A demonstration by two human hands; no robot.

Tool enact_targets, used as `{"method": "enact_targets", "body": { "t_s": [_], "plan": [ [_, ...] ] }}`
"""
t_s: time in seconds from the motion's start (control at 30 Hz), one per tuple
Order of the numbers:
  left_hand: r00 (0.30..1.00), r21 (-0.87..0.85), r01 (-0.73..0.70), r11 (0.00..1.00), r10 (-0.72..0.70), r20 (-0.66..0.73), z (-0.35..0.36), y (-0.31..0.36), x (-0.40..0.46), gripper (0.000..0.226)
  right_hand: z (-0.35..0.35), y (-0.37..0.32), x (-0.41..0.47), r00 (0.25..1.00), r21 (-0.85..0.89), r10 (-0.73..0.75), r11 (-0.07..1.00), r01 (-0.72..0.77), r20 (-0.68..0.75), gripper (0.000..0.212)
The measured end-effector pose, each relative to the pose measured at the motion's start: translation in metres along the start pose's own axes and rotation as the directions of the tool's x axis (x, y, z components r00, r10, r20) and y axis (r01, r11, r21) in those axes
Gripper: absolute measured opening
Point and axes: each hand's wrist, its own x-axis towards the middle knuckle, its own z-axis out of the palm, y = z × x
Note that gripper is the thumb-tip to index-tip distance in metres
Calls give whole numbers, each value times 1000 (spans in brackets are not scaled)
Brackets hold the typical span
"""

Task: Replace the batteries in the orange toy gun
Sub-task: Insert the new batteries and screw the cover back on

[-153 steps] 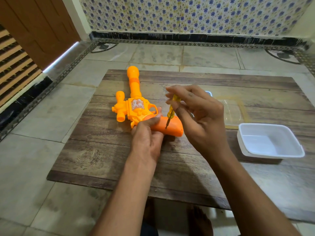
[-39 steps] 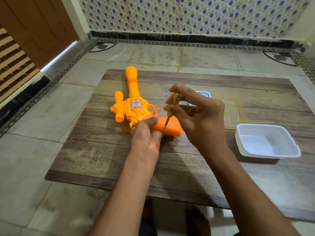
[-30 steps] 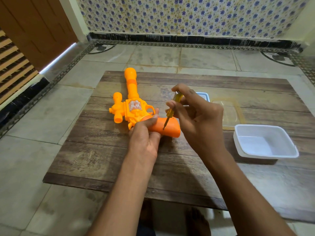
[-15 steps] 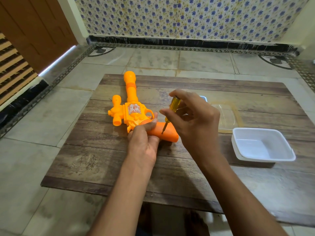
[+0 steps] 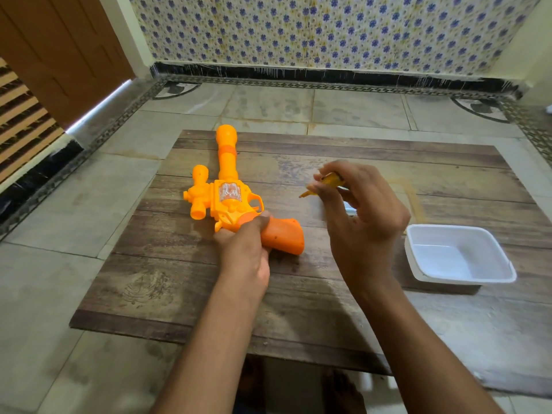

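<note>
The orange toy gun (image 5: 230, 201) lies flat on the wooden board (image 5: 179, 288), barrel pointing away from me, darker orange handle toward the right. My left hand (image 5: 246, 249) grips the gun where the handle meets the body. My right hand (image 5: 358, 222) is raised above the board to the right of the gun and pinches a small yellow screwdriver (image 5: 324, 185), whose tip points left and hangs clear of the handle. No batteries are visible.
A white plastic tub (image 5: 457, 255) stands on the board at the right. A clear lid (image 5: 418, 201) lies behind my right hand, mostly hidden. Tiled floor surrounds the board; a wooden door is at the far left. My bare feet show under the near edge.
My right hand has lifted the screwdriver off the gun's handle, up and to the right. The left hand keeps its hold on the gun.
</note>
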Motion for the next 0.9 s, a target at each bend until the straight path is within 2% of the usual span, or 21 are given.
{"method": "enact_targets", "body": {
  "t_s": [0.1,0.23,0.3,0.37,0.43,0.5,0.57,0.77,0.9],
  "plan": [
    [994,113,-110,988,111,-5,-6,-2,2,29,6,9,-7,996,-51,-47,997,51,78,9],
    [963,365,-253,896,268,10,-17,-5,6,20,19,22,-17,978,-72,-87,992,103,189,17],
    [952,450,-281,847,304,22,-24,-4,8,20,23,30,-23,965,-87,-102,988,126,242,17],
    [956,501,-262,825,291,21,-31,0,9,30,26,35,-28,948,-160,-115,973,168,296,11],
    [968,530,-225,817,249,27,-37,5,11,44,28,36,-31,940,-318,-72,930,184,334,14],
    [974,542,-201,816,224,25,-41,9,10,38,31,33,-32,935,-451,-19,872,188,353,24],
    [970,558,-207,804,244,9,-44,11,7,33,33,28,-32,916,-509,18,836,206,401,29],
    [944,647,-257,717,329,10,-53,14,7,57,37,22,-35,875,-504,143,854,127,463,24],
    [944,697,-276,662,324,65,-56,14,4,61,36,23,-34,847,-502,227,863,53,480,21]
  ]
}}
